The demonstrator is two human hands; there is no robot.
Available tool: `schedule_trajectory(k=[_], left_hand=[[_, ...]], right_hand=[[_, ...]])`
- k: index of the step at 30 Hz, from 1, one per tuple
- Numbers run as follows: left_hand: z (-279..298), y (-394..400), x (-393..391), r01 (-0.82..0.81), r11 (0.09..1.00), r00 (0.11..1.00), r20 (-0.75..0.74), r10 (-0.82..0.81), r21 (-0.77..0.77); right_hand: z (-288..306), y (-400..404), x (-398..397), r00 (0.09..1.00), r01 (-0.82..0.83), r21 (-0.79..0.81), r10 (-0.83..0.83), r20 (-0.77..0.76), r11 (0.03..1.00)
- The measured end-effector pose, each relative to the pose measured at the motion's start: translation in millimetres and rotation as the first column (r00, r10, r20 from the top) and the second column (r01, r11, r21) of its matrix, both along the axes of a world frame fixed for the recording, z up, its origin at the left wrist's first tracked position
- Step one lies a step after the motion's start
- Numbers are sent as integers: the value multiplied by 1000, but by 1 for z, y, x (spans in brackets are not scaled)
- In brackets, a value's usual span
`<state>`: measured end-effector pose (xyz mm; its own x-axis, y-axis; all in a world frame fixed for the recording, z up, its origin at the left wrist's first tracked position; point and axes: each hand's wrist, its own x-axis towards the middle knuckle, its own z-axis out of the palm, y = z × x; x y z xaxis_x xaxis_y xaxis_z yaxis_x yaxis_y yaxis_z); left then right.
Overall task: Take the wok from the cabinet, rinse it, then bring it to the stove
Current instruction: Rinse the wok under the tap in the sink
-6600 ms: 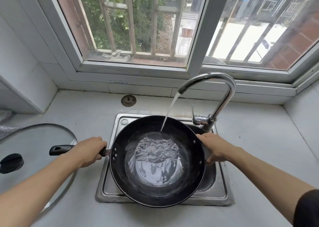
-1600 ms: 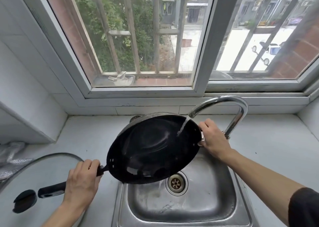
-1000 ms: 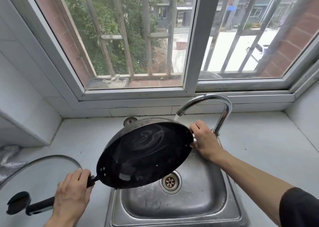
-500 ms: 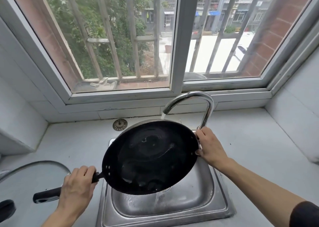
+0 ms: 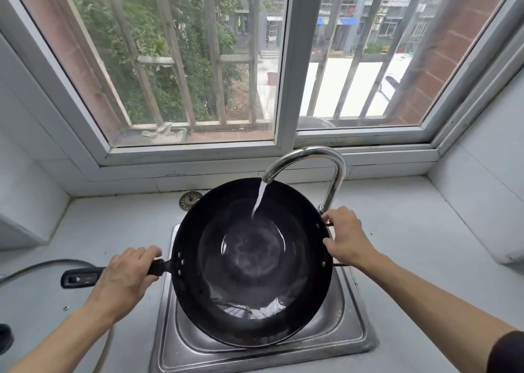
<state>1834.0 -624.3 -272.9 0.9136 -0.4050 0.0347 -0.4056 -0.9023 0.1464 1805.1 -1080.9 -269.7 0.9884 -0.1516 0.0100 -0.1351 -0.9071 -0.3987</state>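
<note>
Black wok held over steel sink, mouth up, roughly level. Round, dark, glossy-wet inside; rivet holes near both handles; shallow water pooled at near side. Stream from curved faucet striking far inner wall. Left hand wrapped round long black handle. Right hand gripping small side handle at right rim.

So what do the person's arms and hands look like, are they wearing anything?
Both forearms are bare. The left hand and right hand wear no gloves, and no rings or watch show. Only the right arm has clothing in view: the edge of a dark sleeve at the bottom right corner. The left arm shows no sleeve at all.
</note>
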Motion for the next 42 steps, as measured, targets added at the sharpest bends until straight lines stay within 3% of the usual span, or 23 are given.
schedule_trajectory(k=[15, 24, 33, 42], left_hand=[[-24, 8, 11, 97, 985, 985, -159, -75, 140], [-43, 9, 14, 71, 985, 982, -183, -42, 156], [-55, 6, 9, 28, 986, 981, -192, 4, 163], [-54, -2, 11, 17, 968, 980, -198, 34, 252]], right_hand=[[-32, 9, 9, 959, -35, -63, 16, -282, 997], [-49, 11, 15, 960, -61, -101, 31, -278, 993], [-48, 8, 5, 983, -97, -83, 82, -166, 992], [-36, 14, 4, 975, -87, -132, 57, -213, 987]])
